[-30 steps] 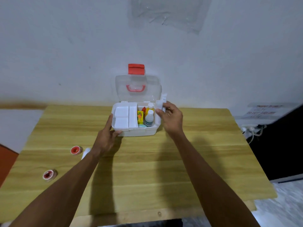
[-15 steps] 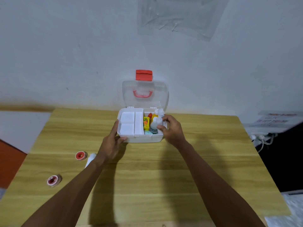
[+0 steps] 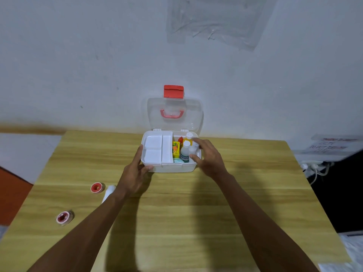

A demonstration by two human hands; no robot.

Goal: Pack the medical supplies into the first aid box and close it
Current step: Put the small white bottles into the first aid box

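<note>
The white first aid box (image 3: 169, 168) stands open at the far middle of the wooden table (image 3: 176, 213). Its clear lid (image 3: 193, 114), with a red latch (image 3: 173, 91), leans back towards the wall. Inside are a white tray insert (image 3: 157, 150), a yellow carton (image 3: 176, 149) and a labelled white bottle (image 3: 185, 152). My left hand (image 3: 135, 173) grips the box's front left corner. My right hand (image 3: 210, 156) is over the right end, thumb and forefinger around a small white bottle (image 3: 193, 148) set inside. Two red-cored tape rolls (image 3: 96, 187) (image 3: 63, 217) and a white item (image 3: 110, 190), half hidden by my forearm, lie on the left.
The wall stands right behind the box. A power strip with cables (image 3: 312, 165) and a printed paper (image 3: 334, 146) sit beyond the table's right edge. An orange surface (image 3: 11, 193) shows past the left edge.
My right hand has brought the small white bottle from above the box's right rim down into the box beside the other bottles. My left hand has stayed on the box.
</note>
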